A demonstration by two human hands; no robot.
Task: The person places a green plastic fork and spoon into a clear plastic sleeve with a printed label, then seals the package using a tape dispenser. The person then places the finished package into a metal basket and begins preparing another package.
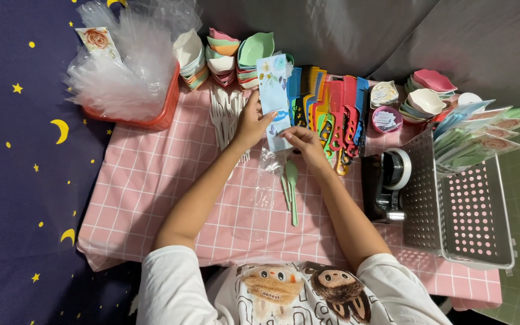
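Head-camera view: both hands meet over a pink checked cloth (151, 180). Left hand (249, 123) grips the left edge of a pale blue flowered card (274, 90), fingers curled; right hand (306, 144) pinches its lower corner. Just below lie a clear plastic sleeve (267, 180) and a green spoon (293, 189) (flat on the cloth). Coloured combs (332, 114) stand right of the card.

Near the middle of the frame your left hand (249, 123) and right hand (307, 144) pinch a pale blue floral card (274, 96) between them, above a clear plastic sleeve (267, 180) and a green spoon (293, 189) lying on the pink checked cloth (151, 180). Just right of the card is a row of coloured combs (332, 111), with a black tape dispenser (385, 180) and a white perforated basket (464, 210) further right. A red basket of clear bags (130, 78) sits at upper left.
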